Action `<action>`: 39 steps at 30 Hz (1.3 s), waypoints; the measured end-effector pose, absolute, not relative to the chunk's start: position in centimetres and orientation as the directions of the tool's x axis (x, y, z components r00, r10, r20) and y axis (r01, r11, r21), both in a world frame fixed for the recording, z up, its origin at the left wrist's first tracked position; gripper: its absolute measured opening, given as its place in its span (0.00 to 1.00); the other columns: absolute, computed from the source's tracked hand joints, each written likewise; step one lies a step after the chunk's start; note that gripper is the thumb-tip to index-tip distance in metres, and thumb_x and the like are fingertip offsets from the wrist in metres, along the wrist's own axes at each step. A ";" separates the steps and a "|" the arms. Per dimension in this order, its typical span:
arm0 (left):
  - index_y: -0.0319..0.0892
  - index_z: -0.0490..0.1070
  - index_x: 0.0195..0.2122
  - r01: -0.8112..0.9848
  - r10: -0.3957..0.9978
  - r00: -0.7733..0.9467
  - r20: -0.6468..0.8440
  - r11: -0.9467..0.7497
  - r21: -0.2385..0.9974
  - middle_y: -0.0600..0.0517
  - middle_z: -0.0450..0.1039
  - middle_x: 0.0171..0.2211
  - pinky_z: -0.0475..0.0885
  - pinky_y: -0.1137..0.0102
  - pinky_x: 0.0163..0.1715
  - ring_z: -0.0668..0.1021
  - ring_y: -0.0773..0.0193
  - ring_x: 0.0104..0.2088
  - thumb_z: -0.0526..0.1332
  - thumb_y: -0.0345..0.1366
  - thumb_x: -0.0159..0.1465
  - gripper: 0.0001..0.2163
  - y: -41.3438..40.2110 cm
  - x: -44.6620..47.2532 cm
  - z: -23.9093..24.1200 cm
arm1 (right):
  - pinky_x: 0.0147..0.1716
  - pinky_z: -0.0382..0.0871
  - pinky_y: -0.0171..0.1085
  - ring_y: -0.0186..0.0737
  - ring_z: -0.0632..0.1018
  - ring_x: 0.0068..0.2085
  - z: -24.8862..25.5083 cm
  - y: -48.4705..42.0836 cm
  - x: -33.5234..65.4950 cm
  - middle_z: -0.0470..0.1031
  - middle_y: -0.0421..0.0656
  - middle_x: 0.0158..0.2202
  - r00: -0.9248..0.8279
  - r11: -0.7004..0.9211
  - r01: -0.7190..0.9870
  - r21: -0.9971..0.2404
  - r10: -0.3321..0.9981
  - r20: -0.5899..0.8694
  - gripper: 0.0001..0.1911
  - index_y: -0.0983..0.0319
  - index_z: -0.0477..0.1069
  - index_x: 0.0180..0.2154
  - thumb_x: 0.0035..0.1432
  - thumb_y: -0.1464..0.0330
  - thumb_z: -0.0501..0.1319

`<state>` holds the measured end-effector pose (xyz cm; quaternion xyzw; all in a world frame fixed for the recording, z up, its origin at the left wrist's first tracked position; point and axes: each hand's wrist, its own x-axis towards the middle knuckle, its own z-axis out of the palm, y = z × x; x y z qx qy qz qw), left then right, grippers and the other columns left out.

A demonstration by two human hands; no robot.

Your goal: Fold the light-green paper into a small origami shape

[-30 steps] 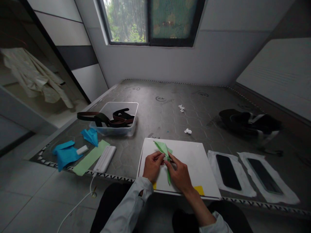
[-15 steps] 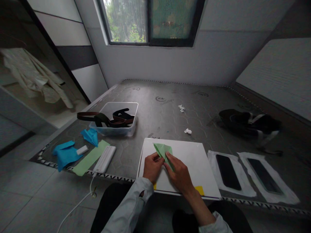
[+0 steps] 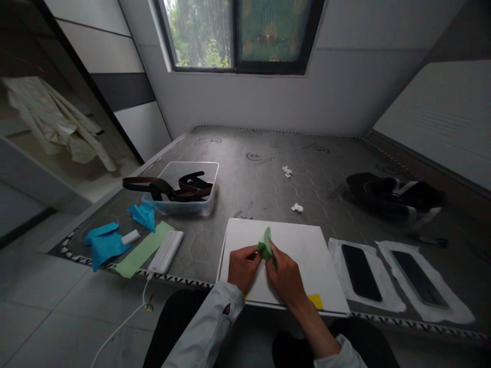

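Observation:
Above a flat white box, both hands pinch one small folded piece of green paper. My left hand grips its left side between thumb and fingers. On the other side my right hand is closed round the paper's right edge. The paper stands up narrow, its pointed tip showing above the fingers; its lower part is mostly hidden by them. A yellow patch shows at the box's near edge beside my right wrist.
Left lie a green paper strip, blue folded papers, a white power strip with a cord, and a clear bin holding belts. To the right are two phones on white wrappers and a black bag. Crumpled tissues lie beyond.
The green paper has turned from a wide, spread face to a narrow upright shape between my fingers. My right hand has shifted slightly right and down.

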<state>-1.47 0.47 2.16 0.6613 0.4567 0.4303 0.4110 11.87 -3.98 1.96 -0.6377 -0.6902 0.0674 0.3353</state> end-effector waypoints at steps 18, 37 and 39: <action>0.43 0.74 0.51 0.200 0.971 0.156 0.184 -0.213 0.956 0.47 0.78 0.47 0.74 0.63 0.46 0.80 0.51 0.45 0.62 0.31 0.57 0.19 0.5 -2.3 2.4 | 0.28 0.67 0.33 0.40 0.77 0.24 1.9 -4.6 13.4 0.79 0.46 0.25 0.164 0.025 0.919 -0.393 0.883 0.440 0.24 0.65 0.69 0.56 0.59 0.70 0.50; 0.45 0.79 0.40 0.234 0.949 0.218 0.228 -0.278 0.931 0.50 0.78 0.42 0.71 0.67 0.47 0.77 0.61 0.44 0.51 0.19 0.51 0.23 1.1 -1.9 2.0 | 0.43 0.71 0.41 0.46 0.77 0.46 2.9 -2.7 16.7 0.78 0.46 0.45 0.198 -0.077 0.310 -0.948 0.980 -0.015 0.23 0.62 0.78 0.41 0.48 0.72 0.49; 0.46 0.80 0.38 0.366 0.952 0.202 0.230 -0.291 0.884 0.50 0.76 0.46 0.70 0.64 0.48 0.76 0.59 0.45 0.52 0.20 0.50 0.22 1.0 -1.9 2.0 | 0.50 0.68 0.46 0.47 0.74 0.51 2.9 -2.8 17.1 0.76 0.47 0.49 0.210 -0.030 0.434 -0.900 0.975 0.069 0.22 0.61 0.79 0.40 0.49 0.72 0.49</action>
